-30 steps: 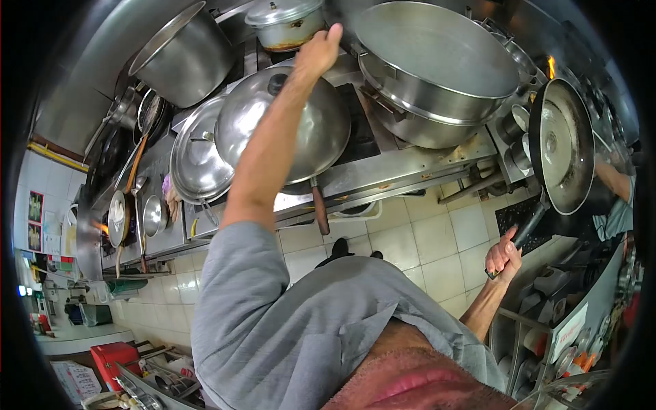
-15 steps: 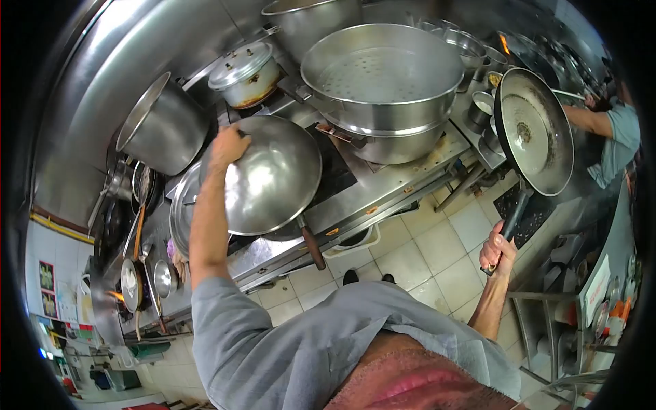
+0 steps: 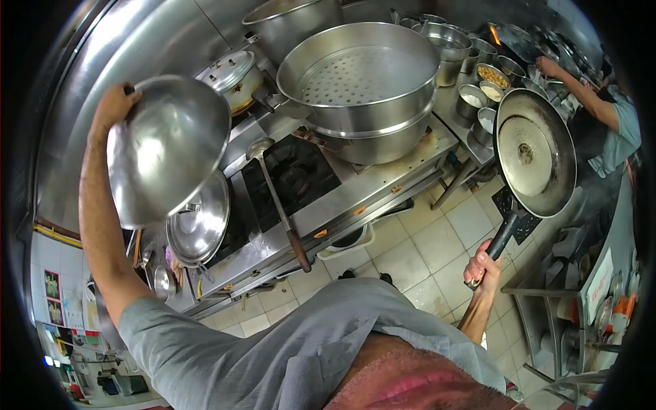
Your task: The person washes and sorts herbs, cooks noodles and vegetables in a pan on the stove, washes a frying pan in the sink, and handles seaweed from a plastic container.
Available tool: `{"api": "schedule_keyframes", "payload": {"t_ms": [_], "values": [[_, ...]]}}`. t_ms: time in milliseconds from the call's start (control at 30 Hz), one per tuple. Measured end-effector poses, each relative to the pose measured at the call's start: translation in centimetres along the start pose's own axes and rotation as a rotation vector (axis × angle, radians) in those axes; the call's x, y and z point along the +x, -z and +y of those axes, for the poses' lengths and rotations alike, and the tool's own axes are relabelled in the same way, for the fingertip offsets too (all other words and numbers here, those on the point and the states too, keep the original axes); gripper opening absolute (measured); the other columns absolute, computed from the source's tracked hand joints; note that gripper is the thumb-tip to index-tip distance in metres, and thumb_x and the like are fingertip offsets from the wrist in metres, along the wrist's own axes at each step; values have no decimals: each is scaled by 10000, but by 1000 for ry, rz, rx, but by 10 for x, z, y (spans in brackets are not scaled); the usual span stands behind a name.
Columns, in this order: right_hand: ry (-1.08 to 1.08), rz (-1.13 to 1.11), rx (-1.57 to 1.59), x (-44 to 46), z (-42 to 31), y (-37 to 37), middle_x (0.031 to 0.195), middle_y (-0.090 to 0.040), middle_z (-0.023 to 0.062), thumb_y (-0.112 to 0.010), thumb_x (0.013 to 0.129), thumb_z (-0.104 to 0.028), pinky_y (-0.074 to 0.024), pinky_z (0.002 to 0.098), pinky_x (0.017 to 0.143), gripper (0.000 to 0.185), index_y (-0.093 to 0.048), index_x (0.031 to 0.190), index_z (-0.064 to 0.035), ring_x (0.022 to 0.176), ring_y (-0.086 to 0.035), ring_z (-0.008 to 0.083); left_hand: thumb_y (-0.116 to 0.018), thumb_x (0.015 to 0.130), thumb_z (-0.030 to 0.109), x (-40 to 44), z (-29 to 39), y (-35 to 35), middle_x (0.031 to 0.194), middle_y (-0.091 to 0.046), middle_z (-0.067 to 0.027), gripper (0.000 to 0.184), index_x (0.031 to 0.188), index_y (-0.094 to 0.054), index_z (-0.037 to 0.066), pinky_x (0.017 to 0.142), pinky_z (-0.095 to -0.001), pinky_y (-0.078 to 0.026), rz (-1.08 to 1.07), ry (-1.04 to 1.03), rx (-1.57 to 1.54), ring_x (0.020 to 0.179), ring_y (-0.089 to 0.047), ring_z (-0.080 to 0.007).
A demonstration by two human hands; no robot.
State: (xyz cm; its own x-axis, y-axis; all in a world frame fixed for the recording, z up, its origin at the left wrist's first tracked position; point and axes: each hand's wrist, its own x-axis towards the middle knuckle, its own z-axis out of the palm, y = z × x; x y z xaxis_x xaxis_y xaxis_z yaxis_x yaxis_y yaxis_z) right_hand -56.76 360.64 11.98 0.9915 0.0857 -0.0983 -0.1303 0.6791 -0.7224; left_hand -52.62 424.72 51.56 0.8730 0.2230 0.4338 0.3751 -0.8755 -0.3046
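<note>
Nearest the body, the person's right hand (image 3: 483, 266) grips a frying pan (image 3: 535, 152) by its black handle, holding it up over the floor (image 3: 417, 253) with the inside of the pan in view. The left hand (image 3: 115, 108) is closed around the dark knob of a domed lid (image 3: 171, 147), which hangs tilted above the left part of the counter (image 3: 376, 180). A ladle (image 3: 275, 195) lies across the burner grate (image 3: 298, 179), its wooden handle jutting past the counter's front edge. Left of the grate, near that same edge, rests a second lid (image 3: 198, 225). By the counter's right end stands a wide steamer (image 3: 372, 123) with a perforated floor; toward the back edge are a lidded pot (image 3: 232, 78) and a tall pot (image 3: 297, 27). Farther right, beyond small metal containers (image 3: 471, 101), another person's arm (image 3: 591, 99) reaches out.
</note>
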Motion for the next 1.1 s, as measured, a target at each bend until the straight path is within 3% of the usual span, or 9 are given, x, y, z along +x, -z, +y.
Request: {"api": "schedule_keyframes", "payload": {"t_ms": [233, 267, 300, 333, 367, 467, 667, 733, 1100], "values": [[-44, 42, 37, -22, 4, 9, 484, -337, 7, -589, 723, -61, -387, 296, 273, 200, -415, 819, -37, 307, -362, 109, -563, 726, 454, 94, 70, 46, 788, -634, -172, 506, 874, -630, -26, 708, -349, -449, 219, -135, -93, 719, -605, -289], [-45, 59, 46, -25, 6, 10, 484, -335, 6, -593, 723, -64, -386, 298, 273, 202, -417, 817, -37, 309, -364, 111, -550, 752, 496, 109, 89, 60, 1050, -596, -171, 580, 1065, -579, 9, 851, -353, -416, -9, -88, -109, 971, -562, -302], [-39, 60, 44, -28, 7, 10, 484, -335, 6, -593, 723, -64, -386, 298, 273, 202, -417, 817, -37, 309, -364, 111, -594, 715, 323, 93, 122, 52, 822, -641, -159, 366, 879, -643, 0, 705, -394, -475, 246, -113, -92, 786, -607, -279], [-48, 71, 54, -31, 9, 11, 484, -335, 6, -596, 722, -65, -386, 301, 273, 203, -419, 817, -36, 310, -366, 112, -609, 705, 324, 118, 132, 39, 786, -641, -143, 379, 876, -643, -13, 687, -386, -479, 143, 6, -370, 765, -606, -258], [-57, 82, 63, -34, 10, 13, 484, -334, 7, -598, 721, -67, -386, 304, 272, 205, -420, 817, -35, 311, -367, 113, -607, 709, 335, 114, 158, 41, 770, -638, -166, 396, 867, -640, -27, 691, -392, -480, 260, -37, -430, 764, -607, -284], [-48, 117, 57, -45, 12, 20, 480, -346, 14, -600, 719, -68, -385, 312, 271, 206, -423, 820, -36, 305, -370, 119, -613, 721, 346, 133, 216, 34, 981, -606, -195, 431, 964, -614, -11, 811, -378, -456, 244, -117, -424, 910, -576, -316], [-12, 256, -10, -65, 16, 17, 479, -331, -11, -593, 739, -83, -369, 281, 250, 209, -424, 857, -48, 293, -327, 95, -626, 712, 281, 137, 310, 12, 963, -611, -198, 395, 975, -605, -13, 826, -373, -445, 241, -199, -616, 907, -579, -319], [-5, 267, -6, -70, 19, 23, 480, -331, -12, -593, 740, -84, -366, 278, 248, 208, -426, 858, -49, 293, -325, 92, -619, 706, 269, 147, 325, -4, 962, -608, -208, 400, 978, -599, -23, 819, -373, -448, 267, -370, -595, 909, -579, -321], [7, 316, 20, -64, 6, 33, 489, -348, 6, -582, 725, -82, -387, 303, 273, 200, -433, 857, -58, 312, -364, 112, -620, 692, 296, 159, 344, -29, 974, -605, -205, 426, 1012, -593, 16, 843, -393, -434, 148, -520, -600, 940, -564, -330]]}}
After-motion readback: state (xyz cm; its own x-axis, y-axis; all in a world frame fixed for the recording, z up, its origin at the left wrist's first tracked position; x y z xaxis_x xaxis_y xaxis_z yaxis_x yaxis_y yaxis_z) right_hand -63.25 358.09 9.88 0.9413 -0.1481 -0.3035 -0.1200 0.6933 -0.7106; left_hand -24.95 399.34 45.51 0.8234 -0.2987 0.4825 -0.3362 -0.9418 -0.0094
